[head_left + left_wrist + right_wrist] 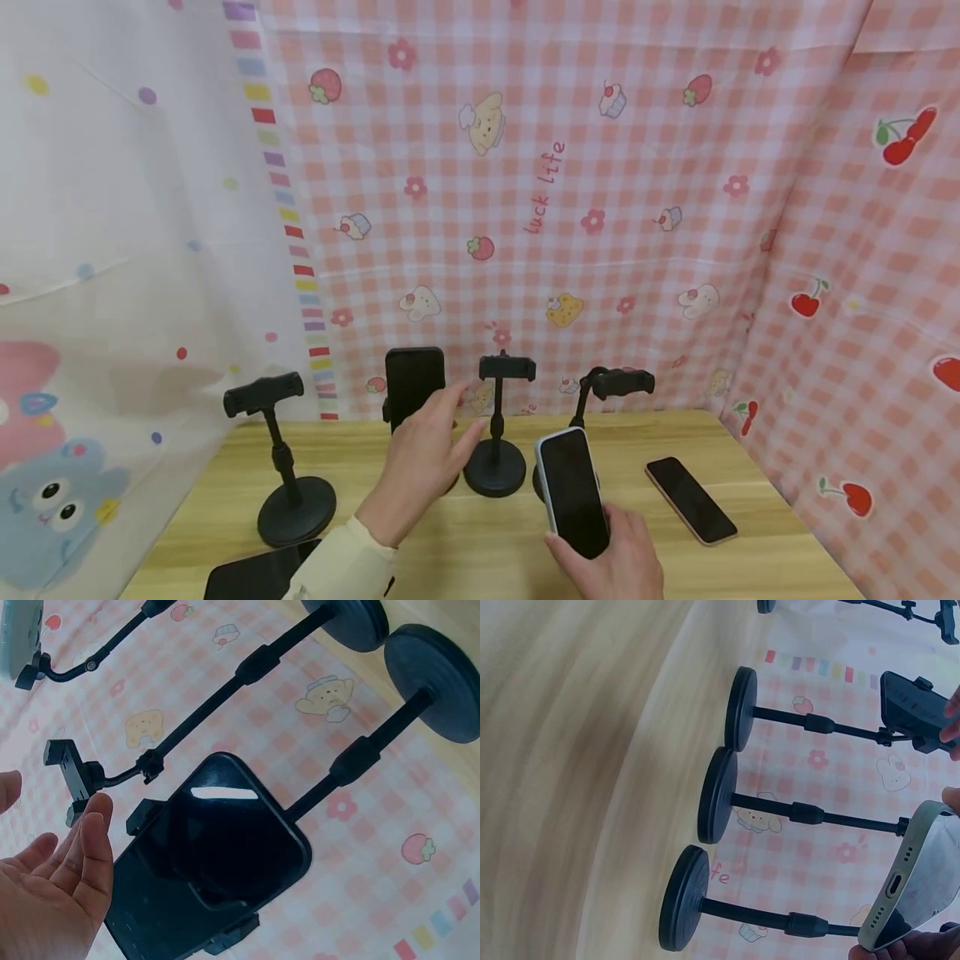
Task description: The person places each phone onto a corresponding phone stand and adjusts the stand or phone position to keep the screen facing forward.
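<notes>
My right hand (618,554) grips a phone (573,492) in a pale case by its lower end, its dark screen facing me. The phone is held up in front of the rightmost black phone stand (624,382) and hides part of it. My left hand (427,446) is raised with fingers loosely extended and holds nothing. Beside it, a black phone (412,379) sits upright in a stand's clamp. In the left wrist view, the left fingertips (96,825) are close to the middle stand's clamp (75,776); whether they touch cannot be told.
Another black stand (296,508) is at the left of the wooden table (480,558). One phone (692,500) lies flat at the right, and a black one (251,575) at the front left, partly behind the left sleeve (345,562). Patterned cloth (637,167) hangs behind.
</notes>
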### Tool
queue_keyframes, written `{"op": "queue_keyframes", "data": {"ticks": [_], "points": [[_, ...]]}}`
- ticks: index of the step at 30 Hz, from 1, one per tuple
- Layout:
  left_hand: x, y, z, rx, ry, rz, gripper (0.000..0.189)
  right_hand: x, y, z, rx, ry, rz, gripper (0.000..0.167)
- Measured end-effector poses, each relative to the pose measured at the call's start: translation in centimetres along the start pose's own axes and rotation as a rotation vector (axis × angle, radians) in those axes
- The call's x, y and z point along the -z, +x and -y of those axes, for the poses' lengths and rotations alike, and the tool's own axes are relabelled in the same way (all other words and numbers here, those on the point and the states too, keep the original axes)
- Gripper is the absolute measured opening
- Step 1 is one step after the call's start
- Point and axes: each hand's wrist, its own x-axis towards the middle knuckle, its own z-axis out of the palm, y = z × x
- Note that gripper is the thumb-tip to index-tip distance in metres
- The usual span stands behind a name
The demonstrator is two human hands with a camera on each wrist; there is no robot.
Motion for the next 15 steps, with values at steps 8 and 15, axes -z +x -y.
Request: {"op": "queue_keyframes", "data": {"ticks": [8,15], "points": [[-0.3,2.3,-0.4,0.036,-0.02,0.043,0.056,0.0,0.1,0.4,0.023,0.013,-0.026,0.099],[-0.4,3.9,-0.7,0.038,-0.003,0.09,0.056,-0.2,0.4,0.9,0.042,0.037,-0.03,0.1]]}}
